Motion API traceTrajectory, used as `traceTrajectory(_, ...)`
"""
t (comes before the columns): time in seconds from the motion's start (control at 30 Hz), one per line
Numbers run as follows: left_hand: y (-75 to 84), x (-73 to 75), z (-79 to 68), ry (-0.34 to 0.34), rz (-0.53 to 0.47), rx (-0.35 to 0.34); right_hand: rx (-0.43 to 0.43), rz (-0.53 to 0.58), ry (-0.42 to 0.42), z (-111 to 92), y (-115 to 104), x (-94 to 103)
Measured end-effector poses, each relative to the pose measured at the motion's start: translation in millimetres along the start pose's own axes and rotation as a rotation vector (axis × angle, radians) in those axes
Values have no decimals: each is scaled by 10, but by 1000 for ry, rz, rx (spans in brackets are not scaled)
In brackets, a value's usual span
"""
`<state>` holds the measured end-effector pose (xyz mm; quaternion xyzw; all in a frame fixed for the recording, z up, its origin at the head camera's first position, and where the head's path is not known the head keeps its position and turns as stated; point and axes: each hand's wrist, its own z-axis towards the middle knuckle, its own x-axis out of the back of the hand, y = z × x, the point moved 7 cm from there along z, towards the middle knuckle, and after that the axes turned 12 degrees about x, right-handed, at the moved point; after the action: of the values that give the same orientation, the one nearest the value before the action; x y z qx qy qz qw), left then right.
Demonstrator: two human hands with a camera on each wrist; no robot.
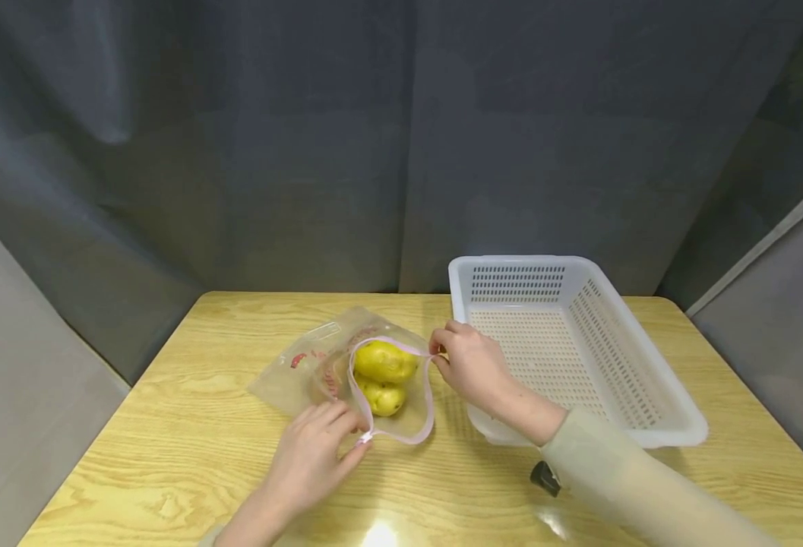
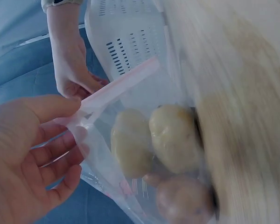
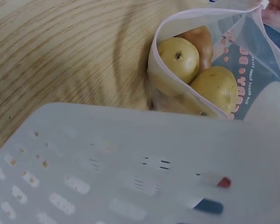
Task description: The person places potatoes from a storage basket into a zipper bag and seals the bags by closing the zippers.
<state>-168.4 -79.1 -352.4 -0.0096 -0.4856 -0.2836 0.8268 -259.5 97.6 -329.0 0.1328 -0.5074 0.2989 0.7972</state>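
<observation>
A clear zip bag (image 1: 281,384) with a pink zip strip and red print lies on the table, its mouth spread wide. Inside are yellow potatoes (image 1: 385,362); the left wrist view shows several potatoes (image 2: 173,138) through the plastic, and in the right wrist view one potato (image 3: 197,44) looks browner. My left hand (image 1: 312,450) pinches the near corner of the mouth, at the white slider (image 1: 365,437), between thumb and fingers. On the far right of the mouth, my right hand (image 1: 475,363) pinches the pink strip beside the basket.
A white slotted plastic basket (image 1: 531,342) stands right of the bag, with nothing in it; my right forearm crosses its near left corner. Near the right sleeve shows a small black piece (image 1: 545,479). Dark curtains (image 1: 305,152) hang behind the wooden table (image 1: 162,456).
</observation>
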Motion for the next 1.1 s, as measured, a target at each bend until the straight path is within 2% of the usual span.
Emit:
traceTrajectory(0.2,-60,70,3,30,0,-13,20,8,5,-21,-19,7)
traceTrajectory(0.6,-209,284,47,160,-25,-57,50,10,13,-59,-56,84)
traceTrajectory(0.77,-276,391,76,200,-31,-48,71,9,30,-64,-55,155)
traceTrajectory(1.1,-388,528,136,234,-56,-20,92,46,76,-65,-69,308)
